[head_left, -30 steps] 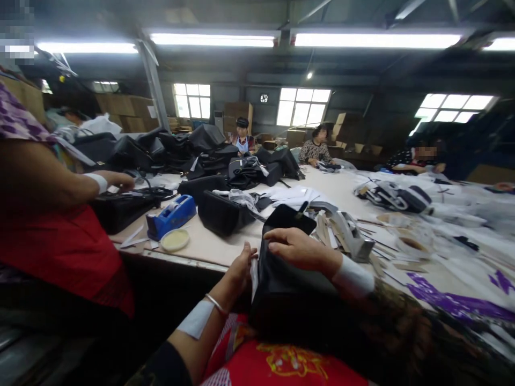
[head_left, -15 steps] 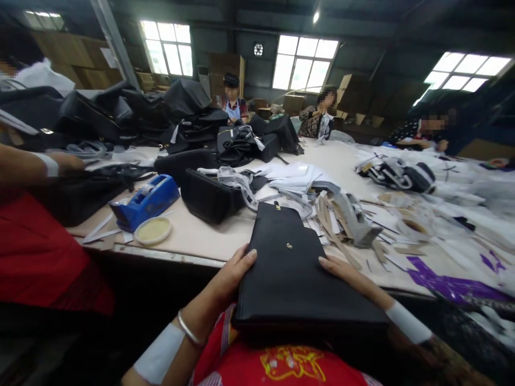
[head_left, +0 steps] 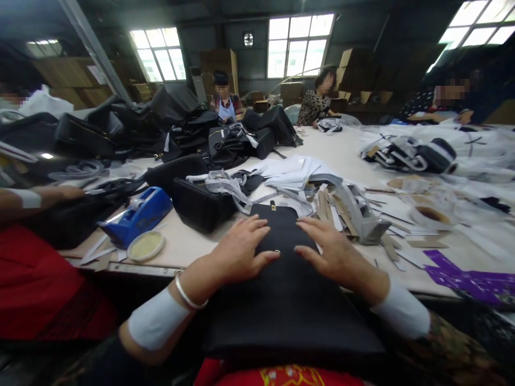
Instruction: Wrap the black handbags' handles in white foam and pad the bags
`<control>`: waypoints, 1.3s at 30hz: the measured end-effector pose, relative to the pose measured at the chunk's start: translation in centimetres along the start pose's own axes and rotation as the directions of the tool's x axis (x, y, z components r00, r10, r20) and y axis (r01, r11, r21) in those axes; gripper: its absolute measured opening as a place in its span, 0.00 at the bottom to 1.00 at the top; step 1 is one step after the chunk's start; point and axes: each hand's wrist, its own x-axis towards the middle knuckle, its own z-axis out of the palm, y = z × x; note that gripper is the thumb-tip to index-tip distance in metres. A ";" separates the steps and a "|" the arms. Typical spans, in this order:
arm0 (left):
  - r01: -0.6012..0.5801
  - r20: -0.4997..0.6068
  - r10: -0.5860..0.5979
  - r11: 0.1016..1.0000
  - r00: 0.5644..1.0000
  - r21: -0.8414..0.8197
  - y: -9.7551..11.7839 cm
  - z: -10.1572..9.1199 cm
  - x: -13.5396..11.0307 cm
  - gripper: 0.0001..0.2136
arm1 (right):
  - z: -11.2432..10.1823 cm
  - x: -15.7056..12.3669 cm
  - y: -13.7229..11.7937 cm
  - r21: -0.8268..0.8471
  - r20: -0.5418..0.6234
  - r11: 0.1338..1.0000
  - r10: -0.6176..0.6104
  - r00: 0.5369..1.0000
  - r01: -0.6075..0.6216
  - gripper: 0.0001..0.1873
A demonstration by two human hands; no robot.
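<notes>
A black leather bag (head_left: pixel 289 300) lies in front of me, its far end on the table edge and its near end against my red apron. It has a small gold clasp on the far tab and a round metal stud nearer the middle. My left hand (head_left: pixel 241 249) rests over its left side with fingers spread. On the right side, my right hand (head_left: pixel 330 249) is also spread, fingertips at the bag's edge. Neither hand wraps round anything. White bands cover both wrists, and a silver bangle sits on the left one.
A blue tape dispenser (head_left: pixel 137 214) and a round yellowish tin (head_left: pixel 146 245) stand at left. Behind are black bags (head_left: pixel 201 201) and white paper sheets (head_left: pixel 293 170). A grey tape dispenser (head_left: pixel 364 217) stands among scraps at right. A co-worker's arm (head_left: pixel 44 197) reaches in from the left.
My hands have shifted from gripping the bag's sides to lying spread over its upper part. The bag sits lower and flatter. My view has turned slightly.
</notes>
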 end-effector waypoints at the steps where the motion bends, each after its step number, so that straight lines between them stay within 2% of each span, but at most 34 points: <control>1: -0.055 0.075 0.053 0.998 0.996 0.026 0.4 0.9 0.8 0.33 | 0.9 0.3 -0.4 -0.012 0.091 0.999 -0.051 0.994 0.052 0.34; 2: -0.073 0.141 0.067 0.997 0.988 0.040 0.6 2.0 1.4 0.37 | 1.9 0.4 -0.6 -0.028 0.183 0.998 -0.049 0.982 0.054 0.36; 4: -0.031 0.208 0.021 0.998 0.978 0.047 0.4 4.2 1.8 0.43 | 4.2 0.3 -0.5 -0.048 0.319 0.999 0.025 0.947 -0.011 0.41; 6: -0.011 0.232 0.000 0.999 0.973 0.046 -0.5 5.7 1.7 0.46 | 5.9 0.1 0.2 -0.044 0.358 0.998 0.056 0.932 -0.043 0.44; 8: -0.003 0.257 -0.008 0.999 0.966 0.044 -1.2 6.3 1.7 0.46 | 6.6 0.0 0.8 -0.022 0.365 0.998 0.065 0.929 -0.061 0.45; 11: 0.001 0.285 -0.009 1.000 0.958 0.028 -1.6 6.0 1.7 0.46 | 6.2 0.1 0.8 0.010 0.383 0.996 0.081 0.920 -0.092 0.45; 16: 0.016 0.317 -0.014 1.000 0.948 -0.002 -1.6 5.6 1.9 0.46 | 4.0 1.2 0.6 0.032 0.413 0.995 0.071 0.908 -0.092 0.42; 20: -0.044 0.372 0.047 0.999 0.927 -0.017 -2.5 3.6 3.8 0.48 | 2.4 3.5 1.1 0.045 0.336 0.998 0.018 0.942 -0.035 0.33; 22: -0.125 0.385 0.129 0.992 0.914 -0.035 -3.2 1.5 6.5 0.39 | 2.5 4.5 1.2 0.070 0.316 0.998 -0.021 0.949 -0.002 0.34; 24: -0.179 0.355 0.187 0.982 0.916 -0.056 -3.8 -0.5 10.4 0.21 | 3.4 5.1 1.1 0.131 0.365 0.991 -0.060 0.929 0.012 0.39; 26: -0.158 0.203 0.160 0.987 0.966 -0.024 -4.3 -2.0 15.2 0.12 | 4.7 5.3 1.1 0.190 0.413 0.982 -0.078 0.907 -0.002 0.42; 28: -0.126 0.055 0.124 0.991 0.991 0.032 -4.5 -2.3 20.3 0.10 | 5.8 5.3 1.3 0.229 0.424 0.973 -0.086 0.902 -0.015 0.44; 31: -0.049 -0.027 0.051 0.997 0.998 0.056 -4.3 -0.8 27.2 0.13 | 6.5 5.5 2.0 0.278 0.418 0.960 -0.099 0.903 -0.023 0.46; 33: 0.013 -0.071 -0.008 0.998 0.997 0.062 -3.8 0.9 30.7 0.17 | 6.6 5.8 2.6 0.309 0.422 0.951 -0.110 0.900 -0.028 0.47; 36: 0.112 -0.145 -0.102 0.992 0.984 0.064 -2.8 3.4 34.0 0.23 | 6.6 6.5 3.4 0.348 0.437 0.937 -0.139 0.888 -0.025 0.48; 39: 0.205 -0.200 -0.193 0.978 0.961 0.045 -2.0 5.2 35.8 0.23 | 7.0 7.1 4.2 0.369 0.456 0.929 -0.154 0.877 -0.029 0.49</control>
